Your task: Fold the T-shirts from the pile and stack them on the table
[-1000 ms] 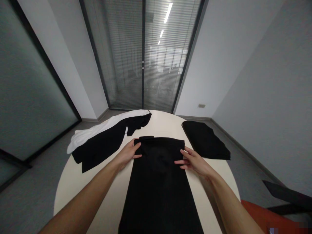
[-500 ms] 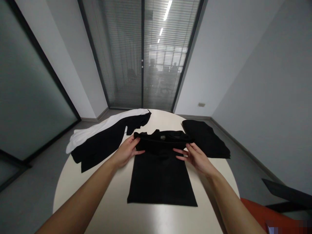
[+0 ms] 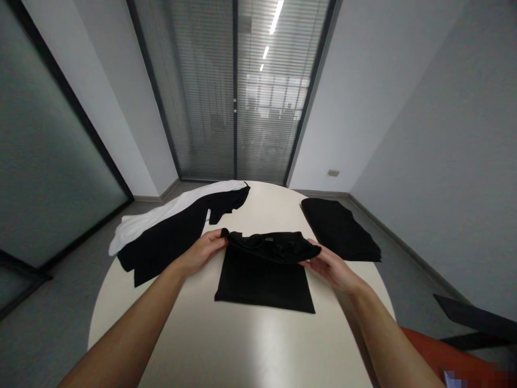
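Observation:
A black T-shirt (image 3: 264, 283), partly folded, lies on the table in front of me with its collar end raised and bent toward me. At the left corner of that raised end, my left hand (image 3: 205, 250) pinches the cloth between thumb and fingers. My right hand (image 3: 329, 264) grips the right corner, and some of its fingers are hidden beneath the fabric. A small label shows inside the neckline. The lower part of the shirt rests flat on the tabletop.
A round cream table (image 3: 194, 339) carries everything. Unfolded black shirt (image 3: 169, 237) and white shirt (image 3: 153, 215) lie at the left. Folded black clothing (image 3: 339, 229) sits at the right. An orange chair (image 3: 436, 350) stands by the table's right edge.
Both hands have brought the collar end nearer and lower, over the body of the shirt. The shirt's flat part shows shorter, its near edge now farther from me.

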The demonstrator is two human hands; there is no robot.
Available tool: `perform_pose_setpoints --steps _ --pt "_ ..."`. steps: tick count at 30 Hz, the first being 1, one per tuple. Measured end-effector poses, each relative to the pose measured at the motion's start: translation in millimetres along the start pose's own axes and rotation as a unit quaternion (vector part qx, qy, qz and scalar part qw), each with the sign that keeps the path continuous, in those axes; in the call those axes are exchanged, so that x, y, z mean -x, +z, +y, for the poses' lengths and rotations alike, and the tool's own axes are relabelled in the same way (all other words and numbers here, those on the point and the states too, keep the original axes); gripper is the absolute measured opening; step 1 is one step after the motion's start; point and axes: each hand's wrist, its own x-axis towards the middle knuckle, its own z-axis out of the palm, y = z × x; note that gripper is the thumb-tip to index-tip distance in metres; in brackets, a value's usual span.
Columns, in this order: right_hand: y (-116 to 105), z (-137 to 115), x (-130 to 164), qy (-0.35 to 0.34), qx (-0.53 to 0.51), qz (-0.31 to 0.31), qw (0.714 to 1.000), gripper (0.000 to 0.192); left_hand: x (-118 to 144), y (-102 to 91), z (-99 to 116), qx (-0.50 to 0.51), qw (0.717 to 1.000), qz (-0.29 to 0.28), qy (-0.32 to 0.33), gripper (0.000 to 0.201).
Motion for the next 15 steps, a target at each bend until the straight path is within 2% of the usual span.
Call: perform_pose_setpoints --steps 4,8,12,15 --pt "-3.4 -4.5 2.5 -0.008 0.051 -0.061 0.997 0.014 5.3 -12.4 8.5 -0.097 0.991 -0.097 0.002 0.035" --pt "-2.7 -13.8 4.5 -0.013 0.140 -0.122 0.983 0.011 6.2 -11.2 18.1 -0.184 0.966 -0.181 -0.013 0.029" --pt "-0.2 -21.9 6.4 -0.016 0.218 -0.174 0.960 0.009 4.7 -4.5 18.8 -0.266 0.939 -0.216 -0.022 0.017" --pt "3.6 -23.6 6.8 -0.015 0.254 -0.162 0.953 0.012 5.9 1.0 21.5 -0.292 0.927 -0.234 -0.005 0.028"
